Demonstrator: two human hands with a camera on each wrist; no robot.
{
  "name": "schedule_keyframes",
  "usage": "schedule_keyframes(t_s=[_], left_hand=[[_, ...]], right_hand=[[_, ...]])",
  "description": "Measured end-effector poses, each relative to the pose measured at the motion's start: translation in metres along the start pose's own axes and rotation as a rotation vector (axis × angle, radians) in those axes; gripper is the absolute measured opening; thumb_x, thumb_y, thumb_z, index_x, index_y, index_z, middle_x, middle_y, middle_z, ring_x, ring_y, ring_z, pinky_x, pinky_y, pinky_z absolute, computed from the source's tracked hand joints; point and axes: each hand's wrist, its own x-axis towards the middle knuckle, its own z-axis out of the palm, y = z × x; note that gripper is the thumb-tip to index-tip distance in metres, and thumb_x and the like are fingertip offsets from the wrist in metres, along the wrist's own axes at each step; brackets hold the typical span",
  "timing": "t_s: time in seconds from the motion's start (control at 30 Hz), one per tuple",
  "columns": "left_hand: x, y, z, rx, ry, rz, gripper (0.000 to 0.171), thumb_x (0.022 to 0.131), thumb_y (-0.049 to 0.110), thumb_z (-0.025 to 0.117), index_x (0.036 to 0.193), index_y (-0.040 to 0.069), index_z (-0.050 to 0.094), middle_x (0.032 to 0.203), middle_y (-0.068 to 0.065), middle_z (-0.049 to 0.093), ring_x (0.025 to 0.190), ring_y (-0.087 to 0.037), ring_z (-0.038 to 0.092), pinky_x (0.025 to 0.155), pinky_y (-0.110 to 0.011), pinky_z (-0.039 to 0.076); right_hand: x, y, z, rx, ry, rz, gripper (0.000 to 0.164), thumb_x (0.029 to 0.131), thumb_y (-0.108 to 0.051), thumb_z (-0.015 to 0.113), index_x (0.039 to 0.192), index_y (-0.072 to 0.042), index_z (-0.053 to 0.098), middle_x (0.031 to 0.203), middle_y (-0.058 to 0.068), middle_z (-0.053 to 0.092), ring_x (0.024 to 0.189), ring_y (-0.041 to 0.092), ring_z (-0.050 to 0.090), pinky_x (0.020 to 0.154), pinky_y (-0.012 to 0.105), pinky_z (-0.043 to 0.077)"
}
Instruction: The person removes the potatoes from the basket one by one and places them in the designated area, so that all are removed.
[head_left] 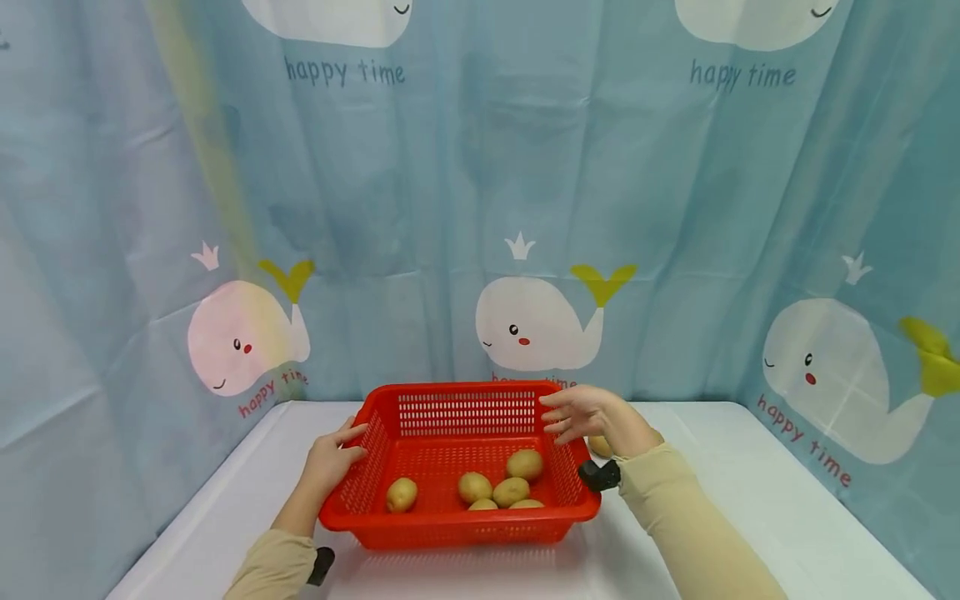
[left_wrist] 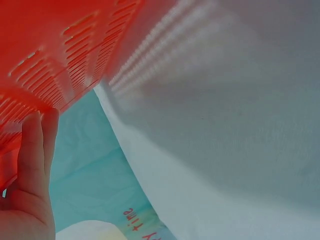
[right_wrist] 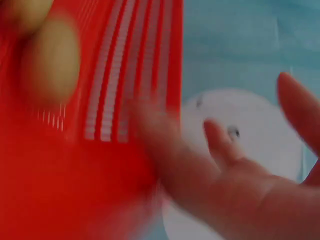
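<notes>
A red plastic basket [head_left: 457, 532] stands on the white table with several potatoes [head_left: 525, 464] inside, most of them towards the front right. One potato [head_left: 401, 495] lies apart at the left. My left hand [head_left: 327, 462] holds the basket's left rim; in the left wrist view two of its fingers [left_wrist: 34, 150] lie against the slotted outer wall. Over the right rim hovers my right hand [head_left: 577, 411], its fingers spread and nothing in its grasp. The right wrist view shows that hand blurred beside the basket's slotted wall.
Another potato [head_left: 600, 446] lies on the white table [head_left: 697, 467] just right of the basket, partly hidden behind my right wrist. A blue curtain [head_left: 450, 208] with whale prints hangs behind the table and along both sides.
</notes>
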Motion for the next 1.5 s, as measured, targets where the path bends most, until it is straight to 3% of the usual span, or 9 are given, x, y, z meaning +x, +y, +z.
schedule_keyframes(t_s=[0.2, 0.33, 0.43, 0.57, 0.83, 1.07, 1.3, 1.5], left_hand=[[0.001, 0.002, 0.001, -0.013, 0.007, 0.011, 0.046, 0.090, -0.001, 0.053, 0.135, -0.009, 0.049, 0.151, -0.023, 0.029, 0.140, -0.045, 0.021, 0.107, -0.055, 0.031], [0.001, 0.000, 0.002, -0.016, 0.007, 0.004, 0.047, 0.089, -0.001, 0.053, 0.135, -0.009, 0.049, 0.151, -0.022, 0.029, 0.140, -0.045, 0.022, 0.106, -0.054, 0.033], [0.001, -0.001, 0.003, -0.022, 0.014, 0.002, 0.047, 0.089, -0.002, 0.052, 0.135, -0.009, 0.050, 0.151, -0.022, 0.029, 0.140, -0.046, 0.023, 0.105, -0.054, 0.034], [0.000, 0.000, 0.003, -0.020, 0.020, 0.005, 0.046, 0.089, -0.002, 0.052, 0.135, -0.009, 0.050, 0.151, -0.023, 0.029, 0.139, -0.047, 0.023, 0.104, -0.055, 0.037], [0.000, 0.004, 0.003, -0.013, 0.014, -0.008, 0.047, 0.090, -0.001, 0.051, 0.136, -0.008, 0.049, 0.152, -0.022, 0.027, 0.139, -0.048, 0.022, 0.101, -0.055, 0.039], [-0.001, 0.006, 0.004, -0.015, 0.006, -0.025, 0.046, 0.091, 0.000, 0.051, 0.137, -0.007, 0.048, 0.153, -0.023, 0.026, 0.139, -0.049, 0.022, 0.098, -0.054, 0.043], [0.003, 0.005, 0.005, -0.040, 0.011, -0.011, 0.046, 0.091, -0.001, 0.051, 0.137, -0.007, 0.048, 0.153, -0.022, 0.026, 0.139, -0.049, 0.021, 0.098, -0.053, 0.042], [-0.001, 0.002, 0.005, -0.006, 0.023, 0.007, 0.047, 0.088, -0.003, 0.052, 0.134, -0.009, 0.050, 0.150, -0.024, 0.029, 0.137, -0.050, 0.024, 0.099, -0.053, 0.042]], right_hand=[[0.025, 0.005, 0.025, -0.212, 0.118, 0.088, 0.066, 0.091, -0.017, 0.064, 0.142, 0.011, 0.033, 0.144, 0.037, 0.034, 0.127, 0.057, 0.036, 0.098, 0.063, 0.038], [0.035, 0.013, 0.031, -0.308, 0.188, 0.210, 0.068, 0.086, -0.022, 0.071, 0.135, 0.013, 0.041, 0.132, 0.037, 0.046, 0.117, 0.055, 0.047, 0.092, 0.060, 0.045], [0.039, 0.018, 0.035, -0.372, 0.179, 0.256, 0.066, 0.085, -0.023, 0.072, 0.135, 0.010, 0.046, 0.129, 0.036, 0.049, 0.113, 0.051, 0.052, 0.093, 0.057, 0.046], [0.041, 0.021, 0.040, -0.454, 0.155, 0.249, 0.054, 0.087, -0.019, 0.070, 0.133, 0.004, 0.054, 0.133, 0.032, 0.049, 0.114, 0.048, 0.054, 0.094, 0.053, 0.046], [0.041, 0.023, 0.040, -0.413, 0.199, 0.354, 0.040, 0.084, -0.013, 0.072, 0.114, 0.010, 0.061, 0.109, 0.032, 0.059, 0.105, 0.043, 0.058, 0.091, 0.049, 0.049], [0.045, 0.026, 0.044, -0.382, 0.324, 0.354, 0.026, 0.072, -0.006, 0.078, 0.093, 0.006, 0.068, 0.090, 0.022, 0.063, 0.089, 0.036, 0.058, 0.085, 0.051, 0.052], [0.052, 0.022, 0.046, -0.426, 0.258, 0.293, 0.027, 0.079, -0.007, 0.075, 0.100, 0.008, 0.066, 0.098, 0.022, 0.063, 0.091, 0.038, 0.062, 0.089, 0.049, 0.050], [0.060, 0.024, 0.048, -0.343, 0.125, 0.200, 0.027, 0.085, -0.001, 0.069, 0.108, 0.011, 0.061, 0.107, 0.025, 0.061, 0.102, 0.041, 0.060, 0.092, 0.047, 0.050]])
